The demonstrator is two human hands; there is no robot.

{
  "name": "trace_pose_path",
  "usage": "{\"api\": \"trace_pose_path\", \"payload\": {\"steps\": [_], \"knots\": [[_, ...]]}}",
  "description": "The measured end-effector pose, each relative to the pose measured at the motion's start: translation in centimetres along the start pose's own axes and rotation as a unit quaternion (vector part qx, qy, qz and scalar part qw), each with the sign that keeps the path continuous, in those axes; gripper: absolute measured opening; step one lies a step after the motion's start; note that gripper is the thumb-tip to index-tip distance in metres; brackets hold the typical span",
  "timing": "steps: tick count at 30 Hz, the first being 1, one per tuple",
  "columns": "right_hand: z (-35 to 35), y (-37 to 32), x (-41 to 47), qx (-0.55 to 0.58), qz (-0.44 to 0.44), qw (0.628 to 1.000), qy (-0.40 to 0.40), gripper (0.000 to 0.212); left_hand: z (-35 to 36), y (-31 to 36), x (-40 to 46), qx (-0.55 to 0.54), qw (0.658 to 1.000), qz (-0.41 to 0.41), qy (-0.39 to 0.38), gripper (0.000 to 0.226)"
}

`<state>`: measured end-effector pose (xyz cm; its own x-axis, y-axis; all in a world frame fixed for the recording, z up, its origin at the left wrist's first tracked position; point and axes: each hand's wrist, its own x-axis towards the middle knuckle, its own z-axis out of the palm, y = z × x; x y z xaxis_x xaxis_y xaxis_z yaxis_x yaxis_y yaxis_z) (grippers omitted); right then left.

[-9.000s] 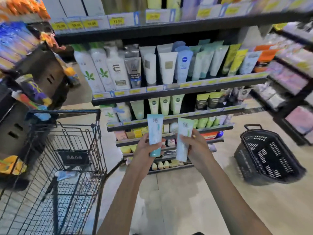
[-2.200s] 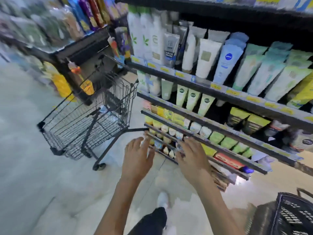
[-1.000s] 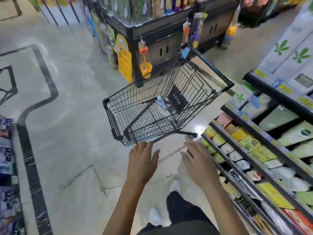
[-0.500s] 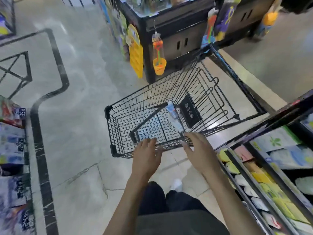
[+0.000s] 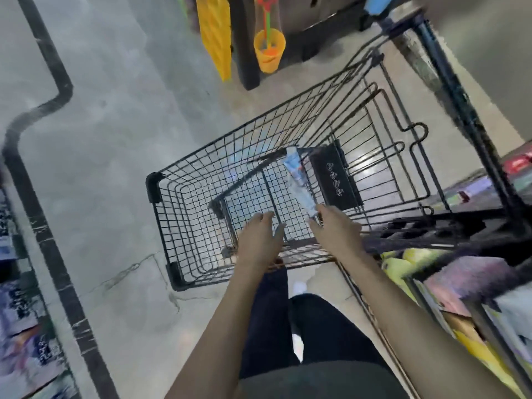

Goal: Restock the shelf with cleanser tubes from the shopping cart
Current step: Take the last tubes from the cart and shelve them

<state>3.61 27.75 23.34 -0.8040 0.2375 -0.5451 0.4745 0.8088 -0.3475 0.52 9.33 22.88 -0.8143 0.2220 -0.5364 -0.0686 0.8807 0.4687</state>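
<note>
A black wire shopping cart (image 5: 161,214) stands on the floor in front of me. One pale blue cleanser tube (image 5: 298,180) lies inside it, leaning along the cart's folding seat flap. My right hand (image 5: 336,228) reaches into the cart, and its fingertips are at the tube's near end. Whether they grip the tube is hidden. My left hand (image 5: 260,240) hovers over the cart's near side with fingers spread and holds nothing. The shelf (image 5: 460,283) with products is blurred at the lower right.
A dark display stand (image 5: 244,53) with a hanging yellow pack (image 5: 214,33) and an orange toy cup (image 5: 269,53) stands beyond the cart. Packaged goods (image 5: 20,341) line the left edge. The grey floor (image 5: 115,139) has a black inlaid line.
I have turned from the shelf towards the cart and leaned over it. Both hands, holding nothing, moved forward into the cart, and the right hand reached the tube's near end.
</note>
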Motion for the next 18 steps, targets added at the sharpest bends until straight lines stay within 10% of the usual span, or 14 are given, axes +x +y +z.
{"api": "trace_pose_path", "payload": {"steps": [18], "knots": [[15.8,9.1,22.5,-0.078,0.03,0.993,-0.08,0.042,14.3,0.9,31.0,-0.23,0.956,-0.174,-0.046,0.048]]}}
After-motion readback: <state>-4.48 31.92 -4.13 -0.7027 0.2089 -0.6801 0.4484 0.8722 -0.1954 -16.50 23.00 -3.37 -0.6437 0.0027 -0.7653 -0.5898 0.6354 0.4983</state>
